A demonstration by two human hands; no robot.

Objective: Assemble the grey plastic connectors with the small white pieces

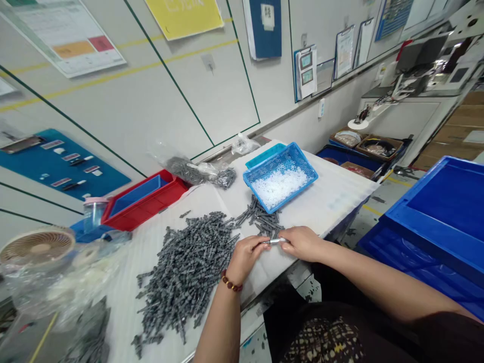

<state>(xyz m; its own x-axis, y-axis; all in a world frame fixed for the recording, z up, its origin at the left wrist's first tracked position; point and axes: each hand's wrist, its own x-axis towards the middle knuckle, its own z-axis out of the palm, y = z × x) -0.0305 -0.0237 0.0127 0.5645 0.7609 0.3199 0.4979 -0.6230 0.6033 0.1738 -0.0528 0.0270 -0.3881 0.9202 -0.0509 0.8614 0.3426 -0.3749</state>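
My left hand and my right hand meet over the table's near edge, fingers pinched closed. Between their fingertips runs a short silver rod-like piece, held at both ends. Its left end looks darker, and its exact kind is too small to make out. Left of my left hand spreads a large heap of dark grey ribbed plastic parts. Just beyond my fingers lies a smaller pile of slim grey parts. Behind that pile stands a blue tray of small white translucent rings.
Clear bags of grey parts lie at the table's back, near a red bin with a blue bin inside. A fan and plastic wrapping are at left. Large blue crates stand to the right.
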